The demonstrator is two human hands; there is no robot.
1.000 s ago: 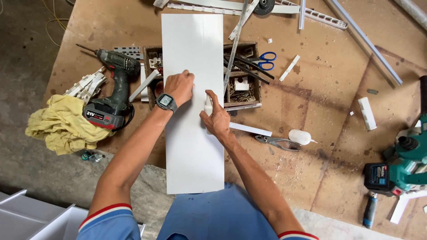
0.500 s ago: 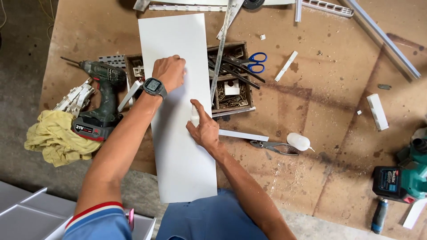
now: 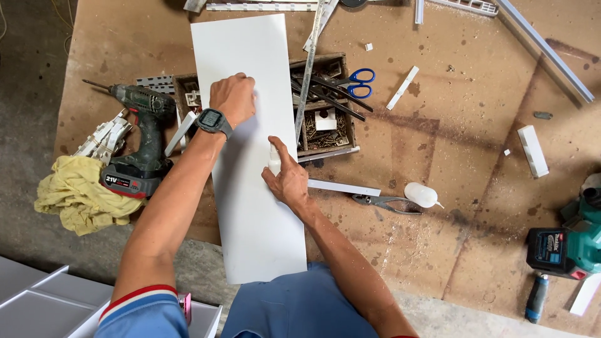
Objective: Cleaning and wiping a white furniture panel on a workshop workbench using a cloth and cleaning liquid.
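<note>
The long white panel runs from the worktop's near edge toward its far edge. The left hand presses flat on it; the right hand, nearer, pinches a small white bottle.

Left of the left hand, the drill battery shows a red-and-black label. On that wrist, a watch with a small grey screen. Far right of the right hand, a dark label on the teal tool's battery.
</note>
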